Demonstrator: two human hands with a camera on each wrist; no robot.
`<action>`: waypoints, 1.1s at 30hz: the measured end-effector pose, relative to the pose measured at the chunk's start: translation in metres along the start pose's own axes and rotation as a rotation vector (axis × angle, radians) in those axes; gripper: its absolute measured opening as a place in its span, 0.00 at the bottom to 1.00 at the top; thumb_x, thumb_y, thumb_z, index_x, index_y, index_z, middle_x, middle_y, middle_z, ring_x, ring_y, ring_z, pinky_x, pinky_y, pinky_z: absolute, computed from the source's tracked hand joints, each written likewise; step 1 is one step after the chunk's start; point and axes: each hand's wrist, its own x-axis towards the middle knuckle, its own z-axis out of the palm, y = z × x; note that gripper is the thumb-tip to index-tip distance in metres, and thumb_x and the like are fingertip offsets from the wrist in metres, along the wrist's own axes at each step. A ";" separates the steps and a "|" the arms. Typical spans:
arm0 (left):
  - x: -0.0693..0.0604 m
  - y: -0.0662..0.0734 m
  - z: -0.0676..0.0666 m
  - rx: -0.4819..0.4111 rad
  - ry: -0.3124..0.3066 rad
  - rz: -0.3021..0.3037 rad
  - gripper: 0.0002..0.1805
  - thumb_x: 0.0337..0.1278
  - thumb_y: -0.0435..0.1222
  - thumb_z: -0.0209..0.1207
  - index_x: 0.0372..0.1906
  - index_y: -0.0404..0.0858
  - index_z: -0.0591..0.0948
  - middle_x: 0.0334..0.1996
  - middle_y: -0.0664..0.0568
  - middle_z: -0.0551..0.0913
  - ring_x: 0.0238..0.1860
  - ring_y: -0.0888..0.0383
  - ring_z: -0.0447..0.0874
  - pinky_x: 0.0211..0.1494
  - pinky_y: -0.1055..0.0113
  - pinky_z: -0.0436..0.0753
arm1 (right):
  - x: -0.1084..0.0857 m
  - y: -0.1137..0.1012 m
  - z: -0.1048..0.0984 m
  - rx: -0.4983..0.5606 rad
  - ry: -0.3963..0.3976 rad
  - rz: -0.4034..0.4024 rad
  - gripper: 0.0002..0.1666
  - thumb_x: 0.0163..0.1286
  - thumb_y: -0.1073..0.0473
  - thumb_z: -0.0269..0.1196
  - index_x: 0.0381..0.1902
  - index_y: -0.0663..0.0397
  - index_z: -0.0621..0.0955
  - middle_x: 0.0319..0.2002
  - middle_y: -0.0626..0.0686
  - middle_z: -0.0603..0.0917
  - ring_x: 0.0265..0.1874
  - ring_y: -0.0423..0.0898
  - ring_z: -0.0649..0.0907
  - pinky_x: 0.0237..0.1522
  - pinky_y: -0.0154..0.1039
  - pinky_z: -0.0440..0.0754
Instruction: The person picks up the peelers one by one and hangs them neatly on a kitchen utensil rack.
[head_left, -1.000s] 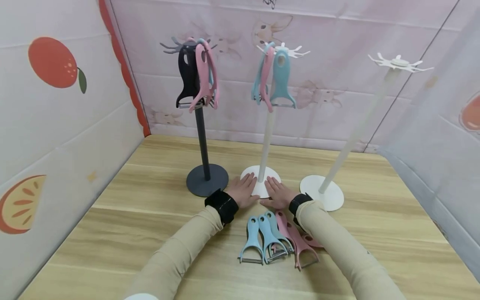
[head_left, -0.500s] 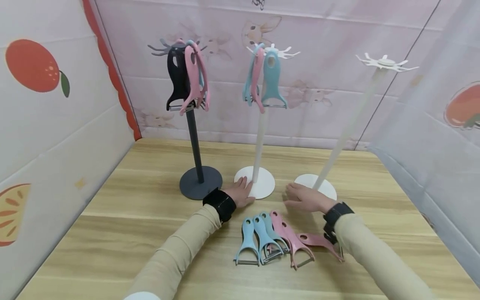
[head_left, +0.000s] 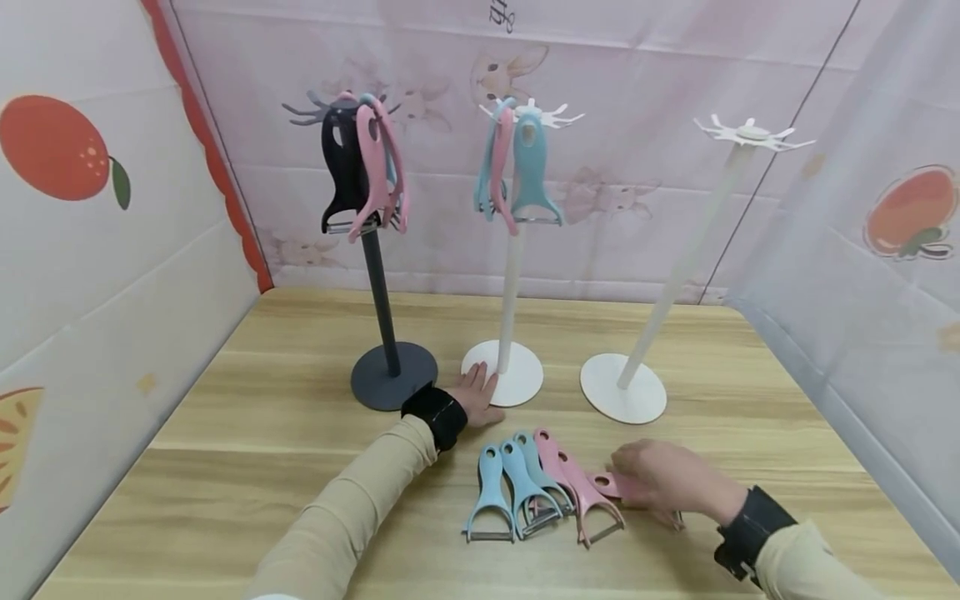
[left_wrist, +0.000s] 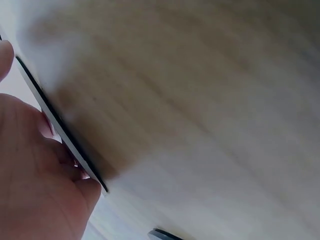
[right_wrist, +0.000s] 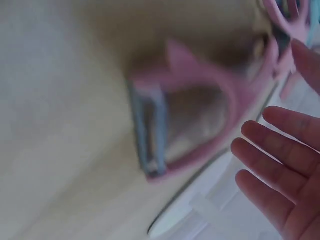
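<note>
My left hand [head_left: 476, 398] rests on the white round base [head_left: 521, 379] of the middle stand, its fingers extended. In the left wrist view that hand [left_wrist: 40, 180] lies along the edge of the disc. Over the rightmost pink peeler [head_left: 613, 484] hovers my right hand [head_left: 675, 481], partly covering it. The right wrist view shows the hand [right_wrist: 285, 165] with fingers extended, apart from the blurred pink peeler [right_wrist: 235, 95]. Beside it lie several blue peelers [head_left: 491, 487] and pink peelers [head_left: 577, 483] on the table. Blue and pink peelers [head_left: 531, 171] hang from the middle stand.
At left stands a dark grey stand [head_left: 393, 375] with black, pink and blue peelers [head_left: 345, 162] on its hooks. A white stand [head_left: 622, 387] at right carries bare hooks. Printed cloth walls [head_left: 637, 242] enclose the wooden table [head_left: 247, 483].
My right hand has left the middle stand's base and moved right and toward me, over the rightmost pink peeler. The left hand stays on the base. The head view has shifted slightly.
</note>
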 end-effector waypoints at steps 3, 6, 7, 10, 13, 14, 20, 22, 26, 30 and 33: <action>0.002 -0.002 0.003 -0.007 -0.014 -0.006 0.42 0.64 0.57 0.39 0.71 0.35 0.43 0.70 0.37 0.35 0.70 0.46 0.30 0.69 0.60 0.43 | -0.003 -0.007 0.009 -0.089 0.022 -0.027 0.21 0.47 0.51 0.70 0.37 0.57 0.82 0.29 0.45 0.78 0.27 0.38 0.75 0.28 0.35 0.75; 0.003 -0.004 0.004 -0.006 -0.031 -0.012 0.42 0.63 0.58 0.38 0.71 0.36 0.42 0.70 0.37 0.33 0.70 0.47 0.29 0.69 0.61 0.42 | -0.005 -0.011 0.015 -0.140 0.047 -0.021 0.18 0.46 0.52 0.71 0.32 0.55 0.81 0.24 0.41 0.72 0.23 0.35 0.68 0.22 0.31 0.68; 0.003 -0.004 0.004 -0.005 -0.032 -0.012 0.42 0.63 0.58 0.38 0.71 0.36 0.42 0.70 0.37 0.33 0.70 0.47 0.29 0.69 0.61 0.42 | -0.005 -0.013 0.017 -0.153 0.060 -0.021 0.16 0.46 0.53 0.71 0.30 0.54 0.80 0.23 0.40 0.71 0.22 0.35 0.68 0.21 0.32 0.67; 0.003 -0.004 0.004 -0.006 -0.024 -0.012 0.42 0.63 0.58 0.38 0.71 0.36 0.42 0.70 0.37 0.34 0.70 0.47 0.29 0.69 0.60 0.42 | -0.004 -0.015 0.019 -0.173 0.085 -0.003 0.10 0.46 0.60 0.70 0.25 0.52 0.77 0.20 0.41 0.68 0.20 0.37 0.67 0.21 0.34 0.66; 0.001 -0.003 0.003 -0.017 -0.009 -0.009 0.42 0.63 0.58 0.39 0.71 0.36 0.43 0.70 0.37 0.34 0.70 0.47 0.30 0.69 0.60 0.43 | -0.004 -0.017 0.019 -0.169 0.088 0.024 0.09 0.46 0.64 0.68 0.22 0.52 0.76 0.18 0.41 0.68 0.19 0.38 0.67 0.20 0.34 0.66; 0.001 -0.003 0.003 -0.019 -0.007 -0.008 0.42 0.63 0.57 0.40 0.71 0.35 0.43 0.70 0.37 0.34 0.70 0.47 0.30 0.69 0.60 0.43 | -0.004 -0.018 0.018 -0.162 0.086 0.035 0.08 0.46 0.64 0.68 0.23 0.53 0.77 0.19 0.41 0.68 0.19 0.37 0.67 0.19 0.34 0.66; -0.001 -0.001 0.001 -0.012 -0.013 -0.019 0.42 0.63 0.58 0.40 0.71 0.36 0.43 0.70 0.38 0.34 0.70 0.47 0.30 0.69 0.60 0.43 | 0.000 -0.019 0.005 -0.059 0.127 0.089 0.10 0.47 0.66 0.68 0.30 0.59 0.80 0.21 0.43 0.73 0.20 0.36 0.70 0.20 0.32 0.69; -0.002 -0.001 0.000 -0.011 -0.009 -0.018 0.42 0.63 0.57 0.40 0.71 0.36 0.43 0.70 0.38 0.35 0.70 0.47 0.30 0.69 0.60 0.43 | 0.003 -0.018 -0.002 -0.040 0.180 0.081 0.11 0.47 0.68 0.69 0.30 0.59 0.80 0.21 0.43 0.74 0.19 0.36 0.70 0.19 0.31 0.68; -0.004 0.001 -0.002 -0.015 -0.003 -0.012 0.42 0.63 0.57 0.40 0.71 0.35 0.44 0.70 0.37 0.35 0.70 0.47 0.30 0.69 0.60 0.43 | 0.015 -0.018 -0.018 -0.004 0.302 0.058 0.10 0.48 0.67 0.69 0.28 0.58 0.78 0.19 0.41 0.71 0.17 0.34 0.68 0.17 0.29 0.67; -0.004 0.000 -0.001 -0.014 0.002 -0.012 0.42 0.62 0.58 0.40 0.71 0.36 0.44 0.70 0.38 0.35 0.70 0.47 0.30 0.69 0.60 0.44 | 0.033 -0.016 -0.039 0.017 0.502 -0.004 0.12 0.47 0.67 0.70 0.25 0.57 0.76 0.17 0.41 0.69 0.16 0.34 0.67 0.16 0.28 0.67; -0.004 0.001 -0.002 -0.023 0.001 -0.017 0.42 0.62 0.58 0.41 0.71 0.37 0.44 0.70 0.38 0.34 0.70 0.48 0.30 0.69 0.61 0.43 | 0.049 -0.016 -0.058 -0.025 0.685 -0.055 0.13 0.44 0.67 0.71 0.26 0.61 0.77 0.16 0.46 0.72 0.16 0.37 0.72 0.16 0.31 0.71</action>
